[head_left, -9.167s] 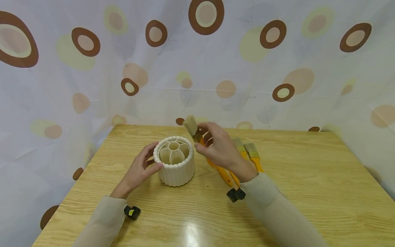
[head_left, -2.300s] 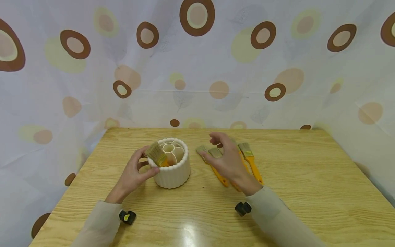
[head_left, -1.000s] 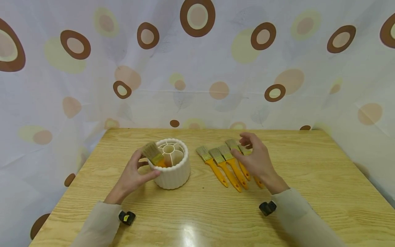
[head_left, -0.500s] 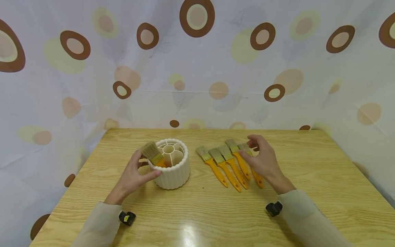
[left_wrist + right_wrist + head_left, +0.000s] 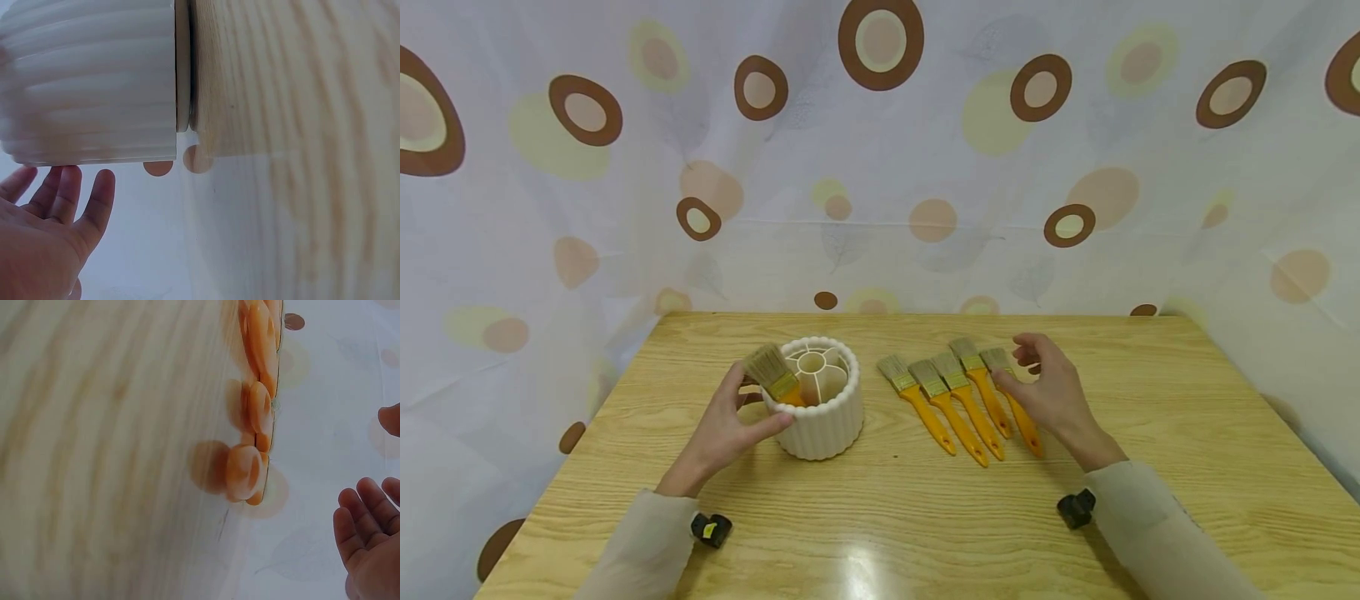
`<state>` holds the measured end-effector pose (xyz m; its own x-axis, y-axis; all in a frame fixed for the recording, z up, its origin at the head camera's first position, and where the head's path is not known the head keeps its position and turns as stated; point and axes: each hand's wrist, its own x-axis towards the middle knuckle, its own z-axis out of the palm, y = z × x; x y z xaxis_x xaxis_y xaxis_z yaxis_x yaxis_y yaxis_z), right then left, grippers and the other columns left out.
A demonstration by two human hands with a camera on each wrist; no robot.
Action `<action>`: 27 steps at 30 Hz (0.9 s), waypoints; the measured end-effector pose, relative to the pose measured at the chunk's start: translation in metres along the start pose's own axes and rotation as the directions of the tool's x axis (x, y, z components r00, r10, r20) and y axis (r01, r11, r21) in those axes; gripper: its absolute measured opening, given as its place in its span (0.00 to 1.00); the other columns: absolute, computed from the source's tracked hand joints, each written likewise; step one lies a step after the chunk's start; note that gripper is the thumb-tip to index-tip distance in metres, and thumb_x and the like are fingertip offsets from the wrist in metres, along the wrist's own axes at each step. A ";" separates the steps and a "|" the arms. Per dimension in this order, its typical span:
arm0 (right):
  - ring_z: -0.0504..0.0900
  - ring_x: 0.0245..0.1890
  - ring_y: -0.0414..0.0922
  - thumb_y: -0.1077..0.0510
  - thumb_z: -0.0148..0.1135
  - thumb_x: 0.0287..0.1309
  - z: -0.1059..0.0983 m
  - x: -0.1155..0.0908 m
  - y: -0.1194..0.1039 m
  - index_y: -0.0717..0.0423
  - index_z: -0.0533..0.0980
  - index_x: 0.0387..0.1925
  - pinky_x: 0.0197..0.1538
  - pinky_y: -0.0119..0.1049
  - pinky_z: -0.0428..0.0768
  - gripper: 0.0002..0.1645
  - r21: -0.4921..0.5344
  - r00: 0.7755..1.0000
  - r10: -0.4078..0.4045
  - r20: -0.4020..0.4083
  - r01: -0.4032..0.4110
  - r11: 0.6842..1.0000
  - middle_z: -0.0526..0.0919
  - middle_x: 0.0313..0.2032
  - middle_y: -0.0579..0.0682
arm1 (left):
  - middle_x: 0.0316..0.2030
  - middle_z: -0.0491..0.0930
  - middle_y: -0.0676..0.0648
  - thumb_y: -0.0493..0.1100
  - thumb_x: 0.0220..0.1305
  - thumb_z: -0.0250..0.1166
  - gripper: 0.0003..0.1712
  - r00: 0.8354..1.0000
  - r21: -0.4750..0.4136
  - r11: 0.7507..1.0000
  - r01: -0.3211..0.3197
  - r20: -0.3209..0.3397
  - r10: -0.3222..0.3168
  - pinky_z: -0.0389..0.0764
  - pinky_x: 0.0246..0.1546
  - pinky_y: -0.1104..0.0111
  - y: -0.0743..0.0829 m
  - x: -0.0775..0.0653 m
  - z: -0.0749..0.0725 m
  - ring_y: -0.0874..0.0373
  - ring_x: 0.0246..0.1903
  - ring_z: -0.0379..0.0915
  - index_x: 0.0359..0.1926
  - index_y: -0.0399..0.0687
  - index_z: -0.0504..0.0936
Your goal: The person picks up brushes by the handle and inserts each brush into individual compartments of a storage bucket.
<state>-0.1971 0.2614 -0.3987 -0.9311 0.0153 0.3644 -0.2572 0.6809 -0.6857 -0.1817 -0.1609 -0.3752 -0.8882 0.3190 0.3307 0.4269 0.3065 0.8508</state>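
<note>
A white ribbed round pen holder (image 5: 820,429) with petal-shaped compartments stands on the table. One paintbrush (image 5: 771,375) leans in its front-left compartment, bristles up and tilted left. My left hand (image 5: 718,437) holds the holder's left side, thumb at the front rim. The left wrist view shows those fingertips (image 5: 72,178) at the ribbed wall. My right hand (image 5: 1052,396) hovers with relaxed fingers at the rightmost paintbrush (image 5: 1024,425), partly covering its bristle end. In the right wrist view its fingers (image 5: 369,519) are apart from the orange handles (image 5: 244,472) and grasp nothing.
Several more orange-handled paintbrushes (image 5: 958,408) lie fanned out between the holder and my right hand, bristles pointing away; some overlap. The wooden table (image 5: 880,517) ends at a patterned curtain (image 5: 880,167) behind and at both sides.
Earliest, my right hand held a paintbrush up beside the holder; a paintbrush now leans in it. That hand has since moved right across the brushes to the rightmost one. The left hand stays.
</note>
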 end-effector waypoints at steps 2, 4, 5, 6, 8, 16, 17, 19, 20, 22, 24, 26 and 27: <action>0.73 0.45 0.57 0.51 0.66 0.58 0.000 0.001 0.003 0.62 0.66 0.60 0.49 0.53 0.73 0.33 -0.011 1.000 0.008 0.006 -0.008 1.000 0.74 0.45 0.58 | 0.57 0.67 0.40 0.34 0.52 0.71 0.42 1.000 0.002 1.000 -0.002 0.001 0.002 0.67 0.56 0.45 0.000 0.000 0.000 0.44 0.54 0.63 0.66 0.39 0.61; 0.73 0.45 0.57 0.49 0.65 0.59 -0.001 0.002 0.006 0.62 0.66 0.60 0.49 0.52 0.73 0.34 -0.015 1.000 0.022 0.016 -0.022 1.000 0.74 0.46 0.59 | 0.57 0.67 0.40 0.34 0.52 0.71 0.42 1.000 0.002 1.000 -0.003 0.002 0.003 0.67 0.56 0.45 0.000 0.000 0.000 0.44 0.54 0.63 0.66 0.39 0.60; 0.73 0.45 0.57 0.49 0.65 0.59 -0.001 0.002 0.007 0.62 0.65 0.60 0.49 0.52 0.73 0.34 -0.014 0.999 0.030 0.023 -0.029 0.999 0.74 0.46 0.60 | 0.57 0.67 0.40 0.34 0.52 0.71 0.42 1.000 0.002 1.000 -0.003 0.002 0.003 0.67 0.56 0.45 0.000 0.000 0.000 0.44 0.54 0.63 0.66 0.39 0.60; 0.73 0.45 0.58 0.49 0.65 0.59 -0.002 0.003 0.009 0.62 0.65 0.60 0.49 0.52 0.73 0.34 -0.017 0.999 0.038 0.032 -0.037 0.999 0.73 0.47 0.61 | 0.57 0.67 0.40 0.34 0.52 0.71 0.42 1.000 0.003 1.000 -0.003 0.003 0.003 0.67 0.56 0.45 0.000 0.000 0.000 0.44 0.54 0.63 0.66 0.39 0.60; 0.73 0.46 0.58 0.48 0.64 0.59 -0.003 0.004 0.011 0.62 0.65 0.60 0.49 0.51 0.73 0.34 -0.023 0.997 0.057 0.052 -0.056 0.998 0.73 0.48 0.62 | 0.57 0.67 0.40 0.34 0.52 0.71 0.43 1.000 0.002 1.000 -0.005 0.004 0.005 0.68 0.56 0.45 0.000 0.000 0.000 0.44 0.54 0.63 0.67 0.39 0.60; 0.72 0.48 0.58 0.49 0.65 0.59 -0.009 0.007 0.014 0.62 0.63 0.62 0.47 0.52 0.75 0.36 -0.090 0.979 0.120 0.166 -0.106 0.990 0.71 0.52 0.63 | 0.57 0.67 0.40 0.34 0.52 0.71 0.43 1.000 0.005 1.000 -0.008 0.007 0.008 0.68 0.55 0.45 0.000 0.001 -0.001 0.44 0.54 0.64 0.67 0.40 0.60; 0.72 0.48 0.57 0.50 0.65 0.59 -0.009 0.008 0.014 0.63 0.63 0.62 0.47 0.52 0.75 0.36 -0.105 0.976 0.124 0.181 -0.106 0.989 0.71 0.52 0.63 | 0.57 0.67 0.40 0.34 0.52 0.71 0.44 1.000 0.005 1.000 -0.008 0.007 0.008 0.68 0.55 0.45 0.000 0.001 -0.001 0.44 0.55 0.64 0.68 0.40 0.60; 0.72 0.48 0.57 0.50 0.65 0.59 -0.009 0.009 0.017 0.64 0.63 0.63 0.46 0.52 0.75 0.37 -0.134 0.969 0.132 0.207 -0.106 0.985 0.71 0.52 0.63 | 0.57 0.67 0.40 0.34 0.52 0.71 0.44 1.000 0.003 1.000 -0.010 0.008 0.010 0.68 0.55 0.44 0.000 0.001 -0.001 0.44 0.55 0.64 0.68 0.40 0.59; 0.72 0.48 0.57 0.51 0.65 0.59 -0.010 0.010 0.018 0.65 0.63 0.63 0.46 0.52 0.75 0.37 -0.146 0.967 0.133 0.218 -0.103 0.984 0.71 0.52 0.64 | 0.57 0.67 0.40 0.34 0.52 0.71 0.43 1.000 0.002 1.000 -0.011 0.009 0.010 0.68 0.55 0.44 0.000 0.001 0.000 0.44 0.55 0.63 0.68 0.40 0.59; 0.71 0.47 0.57 0.51 0.65 0.58 -0.009 0.012 0.020 0.65 0.63 0.62 0.45 0.52 0.75 0.37 -0.167 0.962 0.137 0.236 -0.099 0.981 0.71 0.52 0.64 | 0.57 0.66 0.40 0.34 0.52 0.71 0.43 1.000 0.000 1.000 -0.010 0.010 0.010 0.68 0.55 0.44 0.001 0.001 0.000 0.44 0.55 0.63 0.68 0.40 0.59; 0.71 0.47 0.57 0.51 0.65 0.58 -0.010 0.013 0.021 0.66 0.63 0.62 0.45 0.52 0.75 0.37 -0.182 0.958 0.141 0.251 -0.096 0.979 0.71 0.53 0.64 | 0.57 0.66 0.40 0.34 0.52 0.70 0.43 1.000 0.000 1.000 -0.008 0.010 0.008 0.68 0.55 0.44 0.000 0.001 0.000 0.44 0.54 0.64 0.67 0.39 0.60; 0.71 0.47 0.57 0.51 0.66 0.58 -0.010 0.014 0.022 0.66 0.63 0.61 0.44 0.52 0.75 0.37 -0.192 0.954 0.145 0.263 -0.096 0.977 0.71 0.53 0.65 | 0.57 0.66 0.40 0.34 0.52 0.70 0.43 1.000 -0.001 1.000 -0.008 0.010 0.008 0.68 0.55 0.44 0.000 0.001 0.000 0.44 0.54 0.63 0.67 0.39 0.60; 0.72 0.46 0.57 0.51 0.66 0.57 -0.010 0.014 0.024 0.66 0.63 0.61 0.44 0.51 0.75 0.37 -0.197 0.952 0.149 0.267 -0.097 0.975 0.71 0.53 0.65 | 0.57 0.66 0.40 0.34 0.52 0.70 0.43 1.000 -0.002 1.000 -0.008 0.010 0.008 0.68 0.55 0.44 0.000 0.001 0.000 0.44 0.54 0.63 0.67 0.39 0.60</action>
<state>-0.2140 0.2849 -0.4034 -0.9939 -0.0797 0.0763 -0.1093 0.8073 -0.5800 -0.1824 -0.1606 -0.3748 -0.8831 0.3302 0.3334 0.4336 0.3024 0.8489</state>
